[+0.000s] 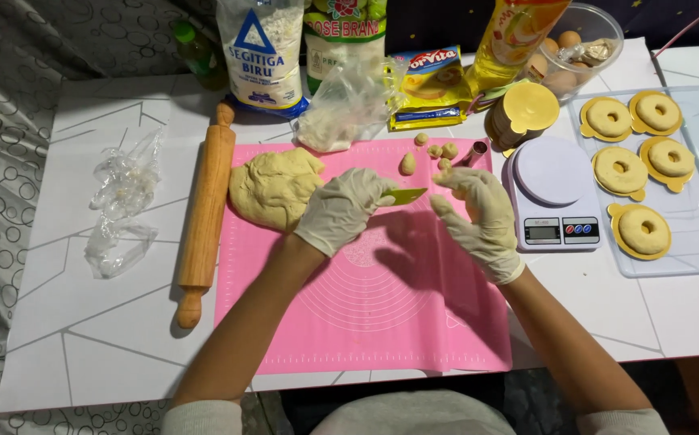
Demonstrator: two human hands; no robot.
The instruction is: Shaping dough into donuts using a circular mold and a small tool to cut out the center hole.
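Rolling pin (203,211) lies at nine o'clock of the dough mass (275,188). Yellow-green scraper (404,196) is gripped in the curled left hand (341,211). At three o'clock, the right hand (478,217) is held half-open, nothing grasped; the scale (553,192) sits beyond.

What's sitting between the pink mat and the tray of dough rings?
A white kitchen scale sits on the table between the pink mat and the clear tray of dough rings, as the head view shows.
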